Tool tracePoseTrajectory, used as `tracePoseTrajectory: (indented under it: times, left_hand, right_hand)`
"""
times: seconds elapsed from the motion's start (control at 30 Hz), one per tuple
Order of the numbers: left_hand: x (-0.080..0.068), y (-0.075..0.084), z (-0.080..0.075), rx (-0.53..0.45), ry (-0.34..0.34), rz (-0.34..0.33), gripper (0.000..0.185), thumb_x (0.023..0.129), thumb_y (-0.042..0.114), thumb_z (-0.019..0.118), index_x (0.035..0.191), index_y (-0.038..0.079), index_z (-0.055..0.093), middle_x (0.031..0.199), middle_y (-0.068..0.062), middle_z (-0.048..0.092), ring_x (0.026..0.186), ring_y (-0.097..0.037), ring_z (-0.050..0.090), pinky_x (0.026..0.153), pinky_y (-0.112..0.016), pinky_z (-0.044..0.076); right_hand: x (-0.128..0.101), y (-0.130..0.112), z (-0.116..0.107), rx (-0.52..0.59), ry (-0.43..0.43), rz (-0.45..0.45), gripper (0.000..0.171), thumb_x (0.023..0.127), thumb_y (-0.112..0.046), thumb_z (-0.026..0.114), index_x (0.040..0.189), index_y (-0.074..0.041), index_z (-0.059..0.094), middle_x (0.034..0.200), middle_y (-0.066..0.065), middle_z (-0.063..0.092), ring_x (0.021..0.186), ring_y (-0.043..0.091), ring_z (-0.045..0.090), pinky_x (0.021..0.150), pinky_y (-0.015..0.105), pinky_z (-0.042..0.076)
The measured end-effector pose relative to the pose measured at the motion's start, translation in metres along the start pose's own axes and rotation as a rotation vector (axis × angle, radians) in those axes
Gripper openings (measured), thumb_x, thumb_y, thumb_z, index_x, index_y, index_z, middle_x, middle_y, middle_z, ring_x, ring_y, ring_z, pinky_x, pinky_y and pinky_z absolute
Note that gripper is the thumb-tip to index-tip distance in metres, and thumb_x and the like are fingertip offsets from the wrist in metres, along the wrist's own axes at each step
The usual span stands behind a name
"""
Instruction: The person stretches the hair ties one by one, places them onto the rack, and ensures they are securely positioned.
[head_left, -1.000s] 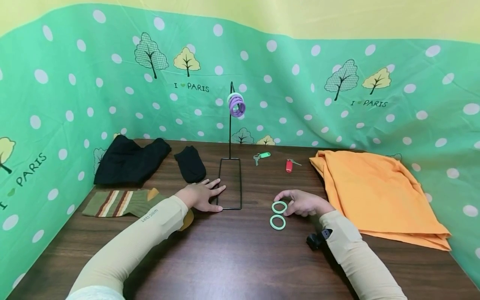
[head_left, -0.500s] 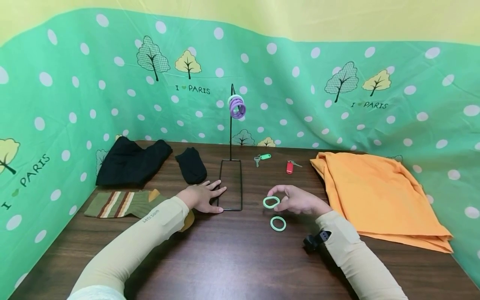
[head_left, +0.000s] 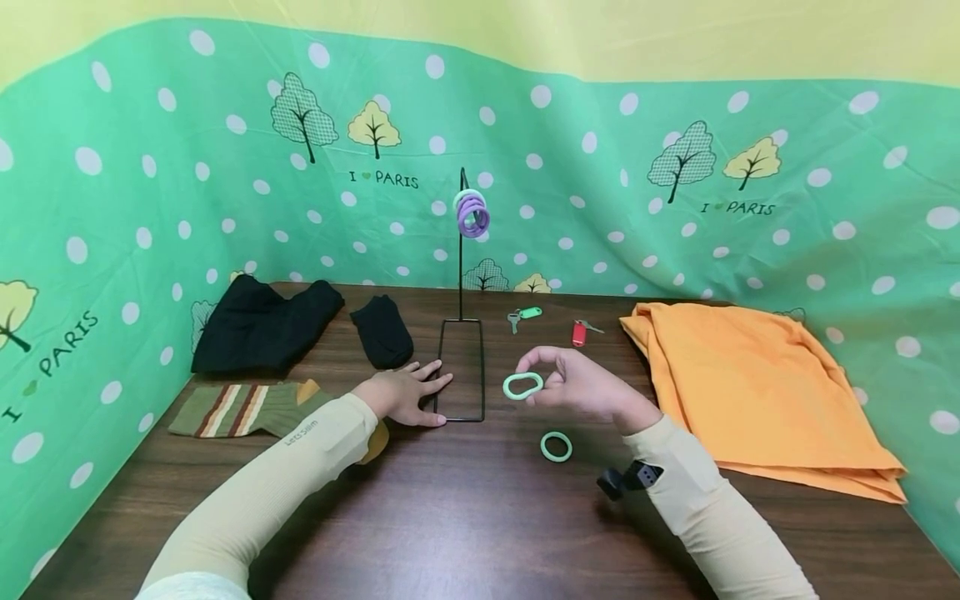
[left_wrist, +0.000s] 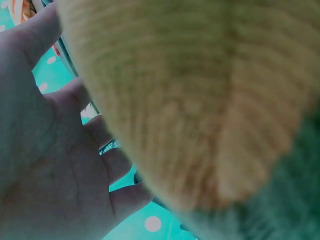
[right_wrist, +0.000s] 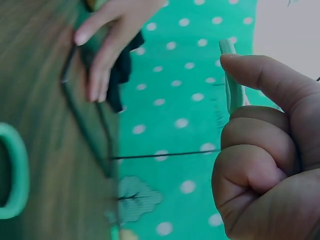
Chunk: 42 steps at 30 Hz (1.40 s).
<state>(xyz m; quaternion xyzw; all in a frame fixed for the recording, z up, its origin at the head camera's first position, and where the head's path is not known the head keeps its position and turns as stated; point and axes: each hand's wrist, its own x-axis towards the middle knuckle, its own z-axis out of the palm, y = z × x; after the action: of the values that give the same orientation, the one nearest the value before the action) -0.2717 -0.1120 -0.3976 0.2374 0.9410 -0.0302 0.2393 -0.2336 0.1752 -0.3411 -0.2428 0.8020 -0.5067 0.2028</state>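
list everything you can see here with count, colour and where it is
green ring: 1, mint green, pinched in the right hand above the table
second green ring: 1, mint green, flat on the table near the right wrist
wire stand: 1, black, table centre, upright rod at back
hung rings: several, purple and pale, on the stand's hook
keys: 2, green tag and red tag, behind the stand's right
orange cloth: 1, folded, table right
black garments: 2, back left
striped sock: 1, olive with stripes, left
table: 1, dark wood
left hand: pressing on the stand's base
right hand: holding the green ring
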Motion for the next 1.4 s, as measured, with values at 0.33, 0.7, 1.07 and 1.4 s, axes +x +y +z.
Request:
tracePoseTrajectory:
  times: [0.33, 0.7, 1.07, 1.4]
  left_hand:
    - [-0.001, 0.001, -0.001, -0.006, -0.003, -0.007, 0.079, 0.084, 0.069, 0.042, 0.149, 0.037, 0.009, 0.157, 0.007, -0.002, 0.144, -0.028, 0.006, 0.111, -0.053, 0.019]
    - [0.000, 0.001, 0.000, 0.000, 0.000, -0.001, 0.080, 0.083, 0.070, 0.042, 0.149, 0.037, 0.009, 0.157, 0.006, -0.001, 0.144, -0.029, 0.007, 0.111, -0.053, 0.019]
    - [0.001, 0.000, -0.001, 0.002, 0.003, -0.016, 0.080, 0.083, 0.070, 0.042, 0.148, 0.038, 0.008, 0.157, 0.007, -0.001, 0.144, -0.029, 0.007, 0.110, -0.054, 0.021]
    - [-0.002, 0.003, -0.001, -0.002, -0.006, -0.019, 0.079, 0.083, 0.070, 0.042, 0.148, 0.039, 0.008, 0.157, 0.009, -0.002, 0.144, -0.027, 0.006, 0.110, -0.054, 0.021]
  right_hand:
    - [-0.002, -0.045, -0.005, -0.067, 0.065, -0.120, 0.034, 0.076, -0.003, 0.072, 0.106, -0.008, 0.056, 0.048, -0.005, 0.024, 0.041, 0.008, 0.022, 0.039, 0.021, 0.020]
    - [0.003, -0.097, -0.007, -0.078, 0.143, -0.307, 0.033, 0.077, 0.000, 0.071, 0.105, -0.003, 0.055, 0.047, -0.005, 0.026, 0.040, 0.009, 0.023, 0.038, 0.024, 0.021]
    - [0.026, -0.130, -0.011, -0.056, 0.312, -0.479, 0.034, 0.078, 0.001, 0.070, 0.108, -0.006, 0.054, 0.045, -0.005, 0.021, 0.038, 0.012, 0.019, 0.037, 0.024, 0.019]
    - [0.050, -0.133, -0.013, 0.029, 0.470, -0.511, 0.033, 0.079, -0.001, 0.069, 0.107, -0.009, 0.054, 0.045, -0.005, 0.022, 0.039, 0.013, 0.019, 0.039, 0.024, 0.019]
